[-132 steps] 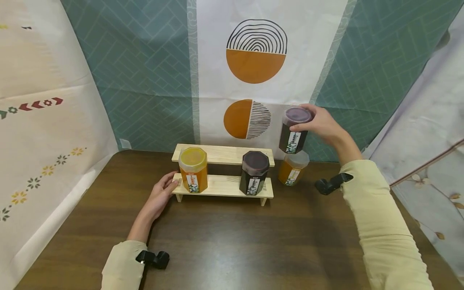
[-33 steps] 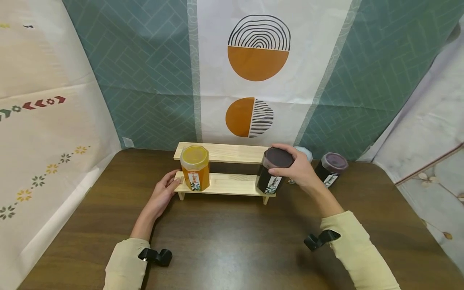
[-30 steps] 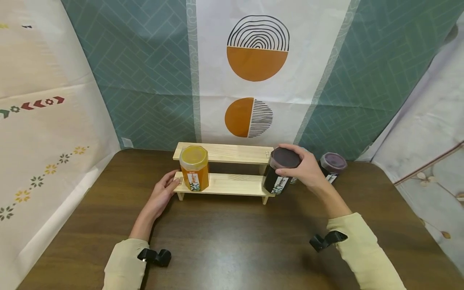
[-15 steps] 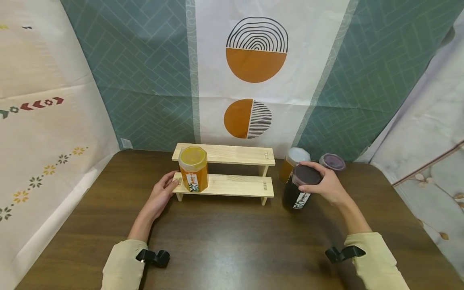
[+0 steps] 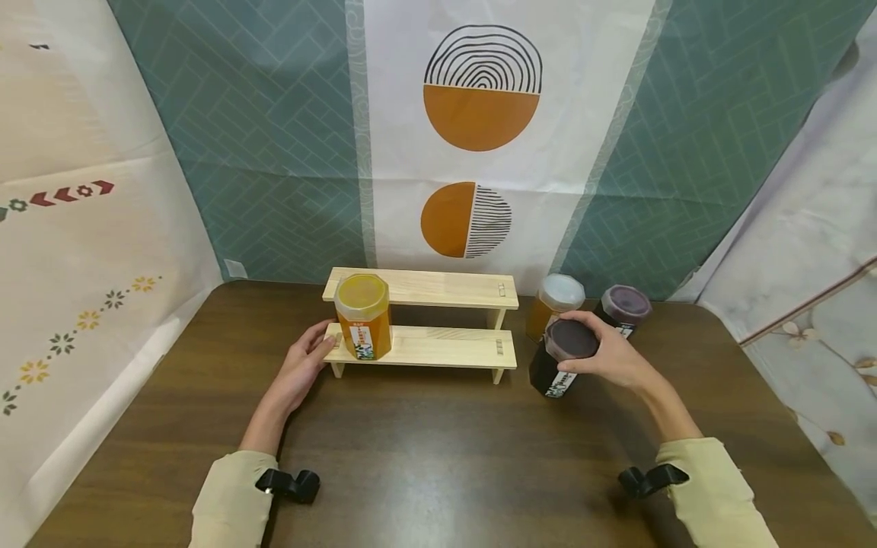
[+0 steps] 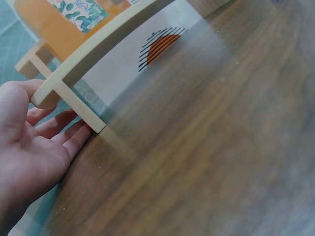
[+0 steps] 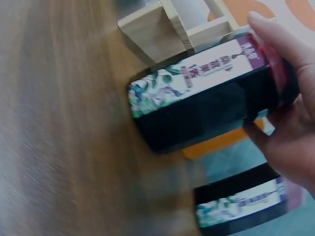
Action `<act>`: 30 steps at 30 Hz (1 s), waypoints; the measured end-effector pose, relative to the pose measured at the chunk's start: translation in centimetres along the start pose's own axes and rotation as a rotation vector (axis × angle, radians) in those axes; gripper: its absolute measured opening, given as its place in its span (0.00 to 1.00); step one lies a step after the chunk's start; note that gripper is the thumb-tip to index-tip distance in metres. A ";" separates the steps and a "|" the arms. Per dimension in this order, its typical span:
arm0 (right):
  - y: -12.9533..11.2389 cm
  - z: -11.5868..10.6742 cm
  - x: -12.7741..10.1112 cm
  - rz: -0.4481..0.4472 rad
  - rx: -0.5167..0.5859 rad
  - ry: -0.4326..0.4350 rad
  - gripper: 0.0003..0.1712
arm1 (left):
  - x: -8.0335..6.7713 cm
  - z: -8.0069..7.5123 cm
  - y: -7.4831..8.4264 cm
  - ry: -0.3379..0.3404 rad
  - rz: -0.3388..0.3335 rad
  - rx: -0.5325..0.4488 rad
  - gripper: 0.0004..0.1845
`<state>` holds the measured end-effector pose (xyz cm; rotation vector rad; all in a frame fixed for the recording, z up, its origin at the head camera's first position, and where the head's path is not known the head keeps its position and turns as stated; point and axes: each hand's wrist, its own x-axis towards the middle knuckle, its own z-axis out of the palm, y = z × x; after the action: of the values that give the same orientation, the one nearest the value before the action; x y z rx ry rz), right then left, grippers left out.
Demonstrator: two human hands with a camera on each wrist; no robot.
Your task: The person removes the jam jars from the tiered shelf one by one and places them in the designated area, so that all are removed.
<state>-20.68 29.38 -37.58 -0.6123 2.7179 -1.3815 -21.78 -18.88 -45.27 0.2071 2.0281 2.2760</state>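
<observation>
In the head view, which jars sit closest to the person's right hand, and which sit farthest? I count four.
From the right hand:
1. Dark jar, gripped by that hand at the lid, right of the wooden shelf.
2. White-lidded orange jar and purple-lidded dark jar, just behind the hand; too close to call.
3. Yellow-lidded orange jar, on the shelf's lower step, far left by the left hand.

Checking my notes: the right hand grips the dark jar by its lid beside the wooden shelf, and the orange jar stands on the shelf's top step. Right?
Not quite: the orange jar stands on the lower step of the wooden shelf, as the head view shows. The right hand does grip the dark jar by its lid.
</observation>
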 end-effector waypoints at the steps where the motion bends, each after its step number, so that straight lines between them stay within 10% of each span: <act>1: -0.4 -0.1 0.1 0.002 -0.030 -0.016 0.41 | -0.1 0.0 0.0 -0.001 0.001 0.000 0.29; 13: -8.4 3.9 3.6 -0.133 -0.110 0.074 0.29 | -0.1 -0.3 0.0 0.010 -0.007 0.018 0.30; 30: -14.6 16.1 12.4 -0.118 0.270 -0.005 0.36 | 0.1 -0.3 -0.2 0.020 -0.002 0.039 0.30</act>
<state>-24.06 4.84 -34.05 -0.7615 2.4635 -1.7311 -21.89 -19.16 -45.47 0.1855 2.0829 2.2482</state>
